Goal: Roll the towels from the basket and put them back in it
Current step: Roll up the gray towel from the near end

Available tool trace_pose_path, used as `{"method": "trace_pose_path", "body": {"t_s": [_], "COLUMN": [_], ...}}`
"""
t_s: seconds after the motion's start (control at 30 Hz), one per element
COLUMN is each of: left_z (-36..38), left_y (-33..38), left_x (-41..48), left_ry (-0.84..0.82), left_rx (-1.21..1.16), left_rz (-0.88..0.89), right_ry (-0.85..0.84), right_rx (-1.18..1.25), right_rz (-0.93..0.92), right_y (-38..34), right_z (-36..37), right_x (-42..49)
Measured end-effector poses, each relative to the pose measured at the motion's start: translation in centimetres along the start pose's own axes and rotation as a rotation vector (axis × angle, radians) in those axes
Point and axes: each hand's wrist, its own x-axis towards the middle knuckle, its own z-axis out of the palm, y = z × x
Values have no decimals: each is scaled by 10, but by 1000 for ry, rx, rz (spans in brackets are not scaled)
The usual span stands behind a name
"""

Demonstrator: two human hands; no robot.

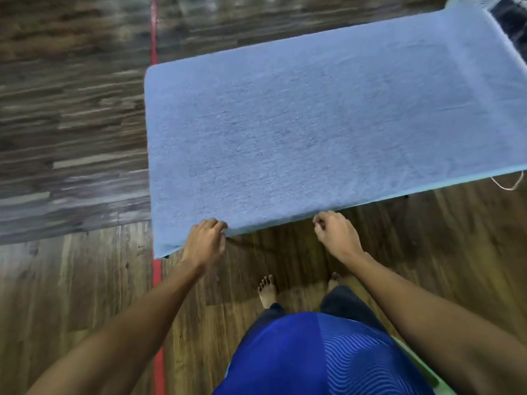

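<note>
A light blue towel [313,115] lies spread flat over a table and covers its whole top. My left hand [206,240] is at the towel's near edge, towards the left corner, and its curled fingers pinch the hem. My right hand [335,233] is further right, just at the same near edge. Its fingers are curled with the tips against the hem, but whether they hold the cloth is not clear. A pale green rim [416,363] shows at the bottom right beside my body; it may be the basket.
The table stands on a wood-pattern floor. A red tape line [156,277] runs along the floor past the table's left side. My bare feet [268,289] are just below the near edge. A thin cord [510,185] hangs at the towel's right.
</note>
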Motion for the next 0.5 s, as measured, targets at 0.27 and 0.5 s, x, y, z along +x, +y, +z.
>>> {"method": "trace_pose_path", "body": {"t_s": [0.27, 0.5], "left_z": [3, 41], "left_y": [183, 418], "left_x": [140, 248], "left_ry": [25, -49], "left_rx": [-72, -111], "left_rz": [258, 531], "right_ry": [198, 323], "right_rx": [423, 530], "right_rz": [419, 636], "right_y": [112, 294], "right_z": [-81, -167], "right_x": [-10, -29]}}
